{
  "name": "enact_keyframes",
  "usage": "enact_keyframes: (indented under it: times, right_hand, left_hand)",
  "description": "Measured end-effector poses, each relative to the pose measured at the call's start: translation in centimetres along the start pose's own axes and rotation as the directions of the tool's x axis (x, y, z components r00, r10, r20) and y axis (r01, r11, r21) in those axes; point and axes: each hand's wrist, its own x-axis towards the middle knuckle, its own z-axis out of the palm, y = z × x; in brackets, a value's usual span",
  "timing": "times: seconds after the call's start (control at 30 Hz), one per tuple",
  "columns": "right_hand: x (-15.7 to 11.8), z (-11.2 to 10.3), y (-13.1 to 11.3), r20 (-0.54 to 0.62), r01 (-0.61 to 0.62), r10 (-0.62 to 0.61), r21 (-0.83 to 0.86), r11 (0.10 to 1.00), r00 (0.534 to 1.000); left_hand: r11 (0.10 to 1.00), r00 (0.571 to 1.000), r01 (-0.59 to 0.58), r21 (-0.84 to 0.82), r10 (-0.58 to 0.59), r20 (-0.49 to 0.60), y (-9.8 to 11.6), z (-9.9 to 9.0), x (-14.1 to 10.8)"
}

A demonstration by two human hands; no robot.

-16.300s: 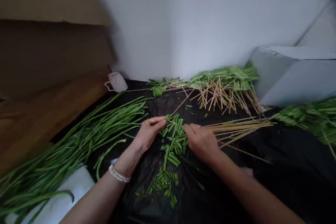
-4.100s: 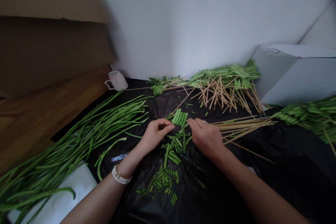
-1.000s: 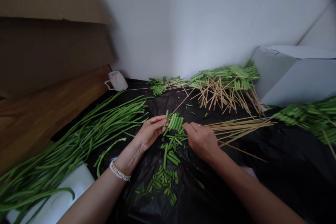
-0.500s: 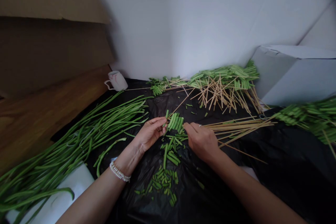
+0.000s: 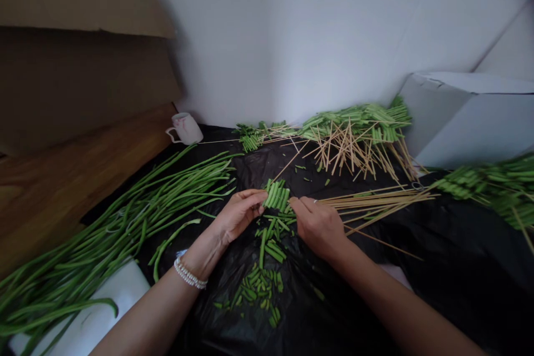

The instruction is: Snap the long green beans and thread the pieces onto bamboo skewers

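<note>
Between my two hands is a row of short green bean pieces [image 5: 277, 196] lying side by side, apparently threaded on a skewer. My left hand [image 5: 242, 211] pinches the left end of the row, thumb and fingers together. At the right end, my right hand [image 5: 319, 225] is closed, its fingertips against the row; what lies inside its grip is hidden. Loose cut bean pieces [image 5: 274, 251] lie just below the hands, and smaller pieces [image 5: 261, 286] are nearer to me. Bare skewers [image 5: 375, 201] fan out to the right of my right hand.
Long green beans [image 5: 167, 194] spread over the left side, partly on a white surface [image 5: 120, 292]. A mug [image 5: 186, 128] stands at the back left. Threaded bean skewers [image 5: 359, 122] are piled at the back, with more beans [image 5: 496, 181] at the right beside a white box [image 5: 479, 117].
The bean piece that stood up at my left fingertips now lies against the row. My right hand has shifted slightly left.
</note>
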Motion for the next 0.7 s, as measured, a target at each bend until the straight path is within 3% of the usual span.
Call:
enact_keyframes:
  times: [0.7]
  right_hand:
    - [0.29,-0.02,0.49,-0.029,0.039,-0.041,-0.055,0.998,0.999]
  left_hand:
    - [0.933,0.979,-0.202,0.300,0.204,0.024,-0.09,-0.04,0.08]
